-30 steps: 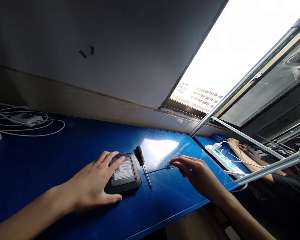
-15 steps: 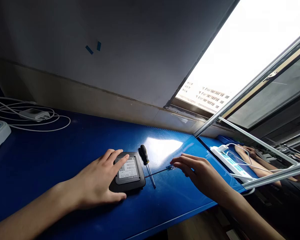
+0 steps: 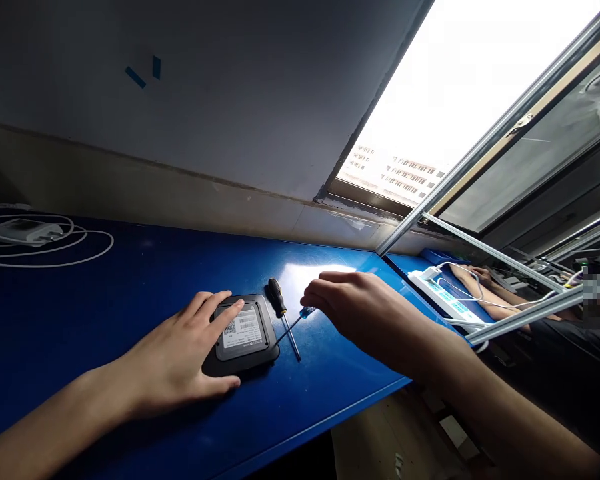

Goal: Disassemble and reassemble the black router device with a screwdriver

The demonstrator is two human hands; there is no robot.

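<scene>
A flat black device with a rounded edge and a white printed label lies on the blue tabletop. My left hand holds it from the left, fingers spread over its top and thumb along the near edge. In my right hand is a screwdriver with a clear blue handle, pinched between closed fingers. Its thin shaft slants down to the device's right edge; the exact contact of the tip is too small to tell. A second screwdriver, black and yellow, lies beneath that shaft, right of the device.
A white charger with coiled cable lies at the left by the wall. A metal frame post rises at the table's right end. Beyond it are a white power strip and another person's arms.
My right hand has moved closer to the device and lifted, so the screwdriver now stands at a steeper slant. My left hand stays on the device. The whole view has shifted slightly.
</scene>
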